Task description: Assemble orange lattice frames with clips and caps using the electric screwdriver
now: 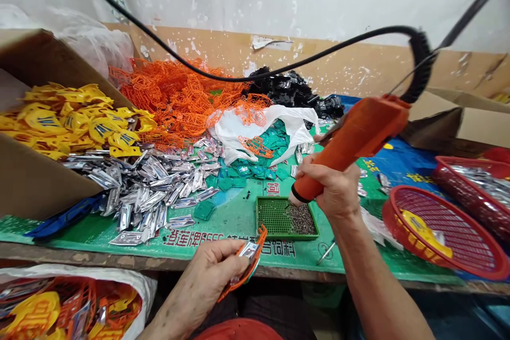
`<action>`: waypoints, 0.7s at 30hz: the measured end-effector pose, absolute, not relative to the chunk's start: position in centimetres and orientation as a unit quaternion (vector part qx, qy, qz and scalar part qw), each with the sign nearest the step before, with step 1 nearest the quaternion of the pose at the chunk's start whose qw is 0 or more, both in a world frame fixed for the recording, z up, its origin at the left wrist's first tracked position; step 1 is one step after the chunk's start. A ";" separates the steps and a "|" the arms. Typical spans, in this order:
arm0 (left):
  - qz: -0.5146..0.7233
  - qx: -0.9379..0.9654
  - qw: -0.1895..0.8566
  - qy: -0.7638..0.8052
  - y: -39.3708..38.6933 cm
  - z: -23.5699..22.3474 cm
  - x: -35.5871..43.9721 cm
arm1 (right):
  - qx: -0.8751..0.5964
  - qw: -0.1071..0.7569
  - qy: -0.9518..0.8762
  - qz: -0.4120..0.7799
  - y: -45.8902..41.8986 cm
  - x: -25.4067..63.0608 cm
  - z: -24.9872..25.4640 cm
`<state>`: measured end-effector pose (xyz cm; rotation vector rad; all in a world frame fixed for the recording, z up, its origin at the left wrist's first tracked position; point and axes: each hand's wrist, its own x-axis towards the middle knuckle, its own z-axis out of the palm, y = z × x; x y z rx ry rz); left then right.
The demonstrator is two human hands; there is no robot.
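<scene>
My right hand [338, 188] is wrapped round an orange electric screwdriver [346, 143], tilted with its tip down at a green tray [274, 234]. Small dark screws [303, 219] lie heaped in the right part of that tray, and its left part shows a grid of holes. Near the table's front edge, my left hand [211, 271] pinches an orange plastic part [261, 236] with a silver piece [249, 249] laid against it. A bit of green shows along the underside. The fingers hide much of this stack.
Silver pieces [155, 180], orange frames [171, 95], green pieces [239, 170] and black parts [287, 87] are heaped behind. A cardboard box [35, 180] of yellow parts stands left, red baskets [478, 244] right. The screwdriver's black cable [223, 78] hangs across the view.
</scene>
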<state>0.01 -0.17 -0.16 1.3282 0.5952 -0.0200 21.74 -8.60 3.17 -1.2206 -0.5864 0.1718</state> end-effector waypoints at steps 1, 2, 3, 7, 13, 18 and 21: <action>-0.005 0.603 0.750 0.271 -0.2 -0.1 0.1 | -0.546 0.787 -0.273 0.086 -8.7 21.3 3.8; -0.002 0.599 0.753 0.271 -0.3 0.0 0.2 | -0.530 0.796 -0.277 0.091 -8.8 20.7 4.5; 0.000 0.593 0.757 0.272 -0.3 0.0 0.2 | -0.516 0.803 -0.282 0.094 -9.0 20.1 5.1; 0.011 0.553 0.784 0.284 -0.5 0.0 0.4 | -0.475 0.818 -0.302 0.119 -9.8 17.0 7.1; 0.020 0.502 0.819 0.277 -0.6 -0.8 0.0 | -0.431 0.818 -0.321 0.205 -10.0 13.4 7.7; 0.031 0.497 0.821 0.280 -0.6 -1.1 0.0 | -0.439 0.808 -0.327 0.217 -9.3 12.5 7.3; 0.033 0.491 0.824 0.281 -0.6 -1.0 -0.1 | -0.456 0.799 -0.332 0.209 -9.1 12.4 7.2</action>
